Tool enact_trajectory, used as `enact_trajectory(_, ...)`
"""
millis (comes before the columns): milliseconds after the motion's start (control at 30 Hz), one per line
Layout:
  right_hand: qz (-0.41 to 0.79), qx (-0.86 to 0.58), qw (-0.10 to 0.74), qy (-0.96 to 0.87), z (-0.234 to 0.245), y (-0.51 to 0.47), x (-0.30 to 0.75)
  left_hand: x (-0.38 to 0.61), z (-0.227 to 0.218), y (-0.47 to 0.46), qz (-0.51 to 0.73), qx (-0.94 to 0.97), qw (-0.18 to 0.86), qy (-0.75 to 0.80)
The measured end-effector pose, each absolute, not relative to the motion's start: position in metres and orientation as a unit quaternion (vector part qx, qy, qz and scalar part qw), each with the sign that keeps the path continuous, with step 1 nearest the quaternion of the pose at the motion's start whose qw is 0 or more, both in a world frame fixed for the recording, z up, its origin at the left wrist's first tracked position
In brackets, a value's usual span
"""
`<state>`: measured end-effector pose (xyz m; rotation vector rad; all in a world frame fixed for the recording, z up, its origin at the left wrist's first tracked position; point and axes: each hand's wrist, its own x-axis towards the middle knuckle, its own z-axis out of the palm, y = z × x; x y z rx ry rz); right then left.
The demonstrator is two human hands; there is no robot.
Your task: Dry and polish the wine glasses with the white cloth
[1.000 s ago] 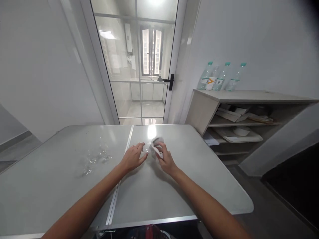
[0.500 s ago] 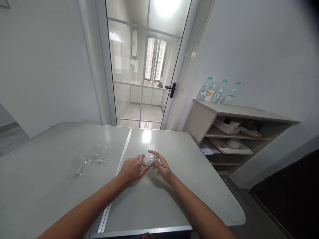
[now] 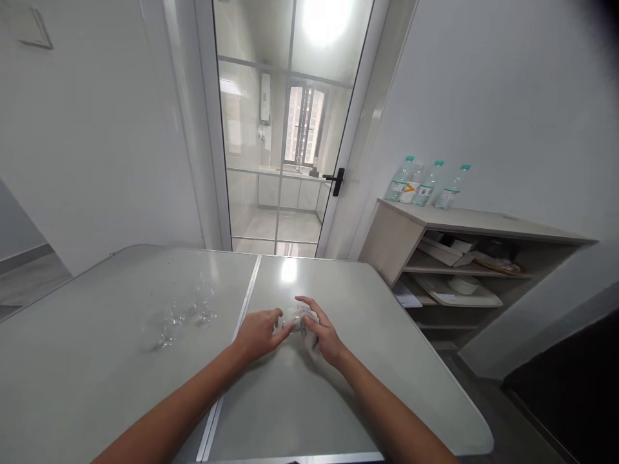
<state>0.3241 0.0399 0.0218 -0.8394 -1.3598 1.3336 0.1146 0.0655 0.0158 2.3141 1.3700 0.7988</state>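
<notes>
Over the table's middle, both hands are around a small, clear, rounded vessel (image 3: 291,318) that looks like a glass. My left hand (image 3: 258,332) grips its left side between thumb and fingers. My right hand (image 3: 327,335) is closed on a thin white cloth or tissue (image 3: 311,341), pressed against the vessel's right side; part of it hangs below the fingers. The vessel's right end is hidden by the cloth and fingers. To the left, several clear glasses (image 3: 178,317) sit close together on the table; their outlines are hard to make out.
The pale glossy table (image 3: 290,412) has a metal seam (image 3: 248,293) across it. Behind it is a glass door (image 3: 280,212) with a black handle (image 3: 336,182). At right, a shelf unit (image 3: 401,241) carries several plastic bottles (image 3: 424,185) on top.
The white cloth has shifted right, uncovering more of the clear vessel, and now hangs lower from my right hand. My left fingers have loosened slightly. The camera view has tilted a little.
</notes>
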Motion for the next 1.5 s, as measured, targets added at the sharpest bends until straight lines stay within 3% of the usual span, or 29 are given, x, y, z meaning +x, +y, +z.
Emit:
enact_trajectory(133, 0.644, -0.337, 0.523, -0.445, 0.016, 0.049, 0.323, 0.118, -0.002, 0.063, 0.260, 0.824, 0.065, 0.499)
enact_trajectory(300, 0.603, -0.350, 0.525, -0.488, 0.010, 0.051, 0.324, 0.120, -0.006, 0.064, 0.270, 0.830, 0.098, 0.478)
enact_trajectory(367, 0.538, -0.355, 0.510, -0.569, 0.011, 0.049, 0.326, 0.119, -0.001, 0.065, 0.284, 0.810, 0.196, 0.475)
enact_trajectory(500, 0.371, -0.347, 0.483, -0.713, 0.013, 0.045, 0.333, 0.119, 0.014, 0.067, 0.236, 0.699, 0.530, 0.418)
enact_trajectory(567, 0.343, -0.342, 0.483, -0.730, 0.013, 0.045, 0.336, 0.119, 0.018, 0.067, 0.212, 0.672, 0.591, 0.391)
enact_trajectory(633, 0.360, -0.346, 0.490, -0.715, 0.013, 0.047, 0.336, 0.117, 0.017, 0.068, 0.242, 0.714, 0.511, 0.414)
enact_trajectory(767, 0.500, -0.355, 0.496, -0.615, 0.009, 0.052, 0.328, 0.110, 0.004, 0.072, 0.292, 0.817, 0.179, 0.465)
enact_trajectory(867, 0.528, -0.354, 0.470, -0.613, 0.005, 0.053, 0.322, 0.106, -0.003, 0.074, 0.264, 0.841, 0.099, 0.461)
enact_trajectory(967, 0.489, -0.343, 0.452, -0.663, 0.002, 0.052, 0.322, 0.108, -0.001, 0.072, 0.271, 0.836, 0.131, 0.458)
enact_trajectory(1167, 0.447, -0.322, 0.456, -0.699, 0.003, 0.050, 0.333, 0.114, 0.015, 0.072, 0.239, 0.668, 0.565, 0.421)
enact_trajectory(1300, 0.416, -0.302, 0.459, -0.725, 0.003, 0.050, 0.332, 0.106, 0.016, 0.078, 0.198, 0.536, 0.718, 0.397)
enact_trajectory(1400, 0.423, -0.302, 0.472, -0.712, 0.005, 0.050, 0.329, 0.107, 0.015, 0.078, 0.186, 0.569, 0.688, 0.410)
enact_trajectory(1500, 0.486, -0.316, 0.486, -0.654, 0.005, 0.050, 0.324, 0.111, 0.013, 0.074, 0.237, 0.731, 0.454, 0.450)
